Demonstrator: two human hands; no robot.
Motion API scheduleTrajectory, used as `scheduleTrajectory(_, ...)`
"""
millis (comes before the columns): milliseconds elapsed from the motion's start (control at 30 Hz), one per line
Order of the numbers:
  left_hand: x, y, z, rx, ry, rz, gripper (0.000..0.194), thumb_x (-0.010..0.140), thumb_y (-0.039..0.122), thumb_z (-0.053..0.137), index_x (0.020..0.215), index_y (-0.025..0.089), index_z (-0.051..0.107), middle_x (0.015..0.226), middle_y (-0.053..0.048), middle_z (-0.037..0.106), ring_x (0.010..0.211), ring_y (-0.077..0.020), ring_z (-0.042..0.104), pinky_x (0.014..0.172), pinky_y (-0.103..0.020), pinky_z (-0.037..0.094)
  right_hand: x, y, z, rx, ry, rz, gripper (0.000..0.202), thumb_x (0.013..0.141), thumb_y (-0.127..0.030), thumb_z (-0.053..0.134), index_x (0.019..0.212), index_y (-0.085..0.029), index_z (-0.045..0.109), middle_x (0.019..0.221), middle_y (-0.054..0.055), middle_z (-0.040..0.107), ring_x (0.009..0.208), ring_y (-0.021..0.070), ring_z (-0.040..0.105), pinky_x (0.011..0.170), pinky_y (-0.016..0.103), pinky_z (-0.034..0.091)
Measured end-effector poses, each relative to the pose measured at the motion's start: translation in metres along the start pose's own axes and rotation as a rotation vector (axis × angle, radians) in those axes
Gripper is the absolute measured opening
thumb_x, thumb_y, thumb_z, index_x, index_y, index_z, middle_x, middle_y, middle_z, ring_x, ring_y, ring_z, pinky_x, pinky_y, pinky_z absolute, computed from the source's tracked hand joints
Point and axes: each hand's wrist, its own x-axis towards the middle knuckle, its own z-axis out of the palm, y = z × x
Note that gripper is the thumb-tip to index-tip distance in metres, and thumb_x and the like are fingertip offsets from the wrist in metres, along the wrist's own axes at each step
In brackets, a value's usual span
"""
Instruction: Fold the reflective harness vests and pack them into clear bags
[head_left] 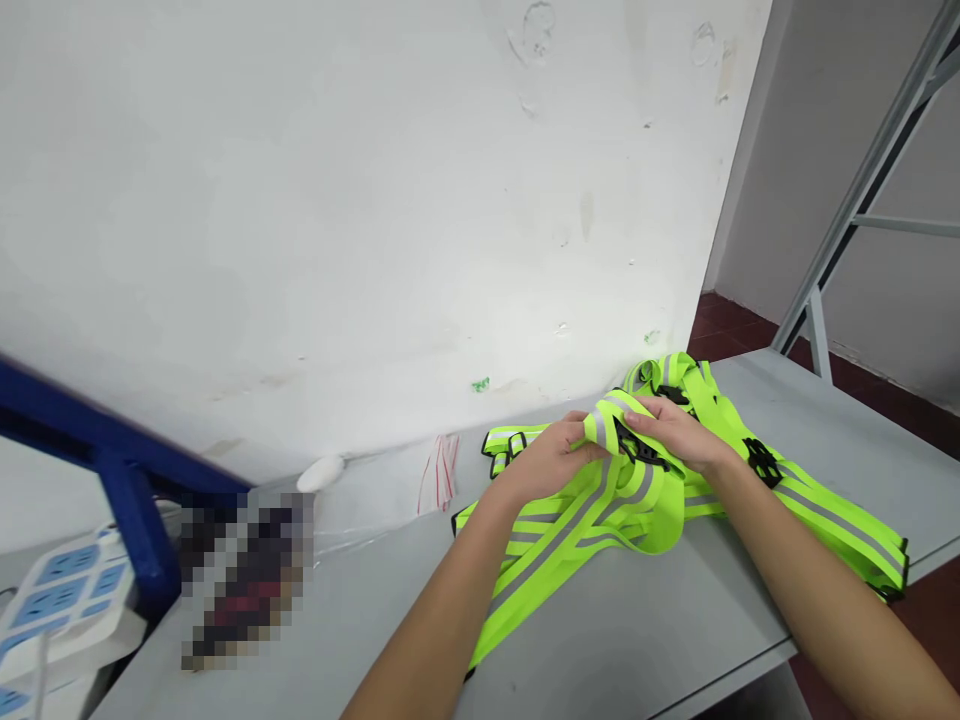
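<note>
Both hands grip one yellow-green reflective strap (616, 420) with a grey stripe, lifted a little above the table. My left hand (551, 460) is closed on its left side, fingertips partly behind the band. My right hand (679, 432) pinches it on the right, thumb on top near a black plastic buckle (639, 450). Below and around them lies a pile of similar reflective straps (555, 545) with black buckles and sliders. More straps (832, 515) trail off to the right, toward the table's front edge. Which loose bands join the held one cannot be told.
The grey table (360, 610) stands against a white wall (360, 200). Clear plastic bags with red-lined edges (439, 475) and a white round object (321, 474) lie along the wall. At left are a blue metal frame (135, 520) and power strips (71, 590). A metal frame (847, 220) rises at right.
</note>
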Motion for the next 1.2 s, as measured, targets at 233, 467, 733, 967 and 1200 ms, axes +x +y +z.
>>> scheduleTrajectory(233, -0.008, 0.001, -0.001, 0.495, 0.044, -0.013, 0.035, 0.082, 0.009, 0.046, 0.103, 0.026, 0.067, 0.106, -0.001, 0.067, 0.123, -0.022, 0.046, 0.118, -0.054, 0.008, -0.002, -0.002, 0.016, -0.033, -0.176, 0.056, 0.053, 0.084, -0.057, 0.059, 0.125, -0.023, 0.062, 0.124, 0.004, 0.065, 0.117, 0.025, 0.057, 0.106, 0.041, 0.039)
scheduleTrajectory(467, -0.015, 0.016, -0.007, 0.563, 0.067, 0.045, 0.084, 0.072, 0.005, 0.049, 0.148, 0.032, 0.025, 0.156, -0.004, 0.028, 0.138, -0.0265, 0.034, 0.116, -0.054, 0.016, -0.006, 0.012, 0.017, -0.231, -0.036, 0.285, 0.078, 0.074, -0.061, 0.069, 0.139, -0.024, 0.049, 0.152, 0.006, 0.037, 0.143, 0.0324, 0.026, 0.118, 0.049, 0.018)
scheduleTrajectory(733, -0.013, 0.014, -0.002, 0.405, 0.009, 0.181, 0.072, 0.061, 0.005, 0.053, 0.128, 0.031, 0.056, 0.136, 0.001, 0.057, 0.126, -0.0245, 0.05, 0.11, -0.043, 0.033, -0.002, 0.003, 0.02, -0.006, -0.165, 0.085, 0.058, 0.08, -0.053, 0.066, 0.129, -0.024, 0.055, 0.137, 0.005, 0.055, 0.131, 0.0224, 0.045, 0.114, 0.041, 0.03)
scheduleTrajectory(967, -0.008, 0.002, -0.002, 0.412, 0.059, 0.218, 0.049, 0.071, 0.017, 0.062, 0.118, 0.03, 0.064, 0.126, 0.001, 0.064, 0.121, -0.0236, 0.054, 0.106, -0.039, 0.038, -0.002, 0.0, 0.023, 0.182, 0.038, 0.238, 0.036, 0.083, -0.052, 0.064, 0.104, -0.024, 0.068, 0.113, 0.003, 0.069, 0.109, 0.0217, 0.061, 0.103, 0.039, 0.044)
scheduleTrajectory(1200, -0.01, -0.008, -0.007, 0.461, 0.081, 0.257, 0.051, 0.073, 0.023, 0.065, 0.124, 0.029, 0.061, 0.132, -0.001, 0.061, 0.122, -0.0246, 0.054, 0.105, -0.041, 0.038, -0.007, -0.008, 0.012, 0.129, -0.03, 0.214, 0.036, 0.08, -0.052, 0.067, 0.105, -0.026, 0.069, 0.114, 0.002, 0.069, 0.114, 0.0215, 0.059, 0.103, 0.037, 0.043)
